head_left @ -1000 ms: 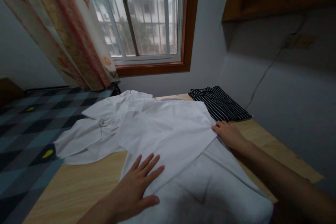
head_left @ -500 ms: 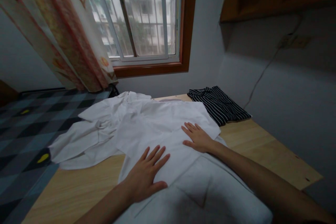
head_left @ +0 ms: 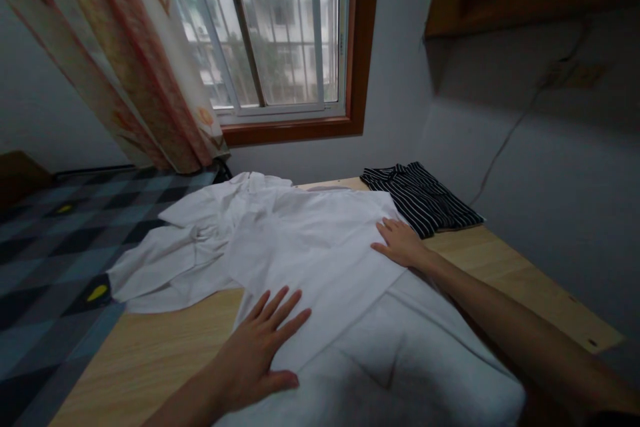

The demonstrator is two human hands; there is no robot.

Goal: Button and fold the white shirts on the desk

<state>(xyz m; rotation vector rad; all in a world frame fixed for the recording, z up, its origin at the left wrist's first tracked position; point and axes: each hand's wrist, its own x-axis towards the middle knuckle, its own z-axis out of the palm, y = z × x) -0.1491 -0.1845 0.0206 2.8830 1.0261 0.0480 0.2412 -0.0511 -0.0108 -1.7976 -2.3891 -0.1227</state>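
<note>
A white garment [head_left: 320, 233], apparently a shirt, lies spread over the wooden table, its near part showing a pointed pocket-like seam. At its left end the cloth is bunched and wrinkled. My left hand [head_left: 260, 347] rests palm down near the garment's left edge, fingers spread and thumb out to the side. Farther off, my right hand [head_left: 400, 243] lies on the right edge of the cloth with its fingers stretched out. Neither hand grips the fabric. Just beyond the right hand sits a folded black-and-white striped shirt [head_left: 423, 197].
Pale wooden table [head_left: 165, 340] meets a bed with a dark checked cover [head_left: 45, 267] on the left. A barred window [head_left: 280, 33] and a flowered curtain [head_left: 145, 73] are behind. A wooden shelf [head_left: 500, 20] and a cable [head_left: 505, 143] are on the right wall.
My hands have moved apart over the white cloth: the right one outward to the right edge, the left one slightly left and nearer to me. The view has shifted a little.
</note>
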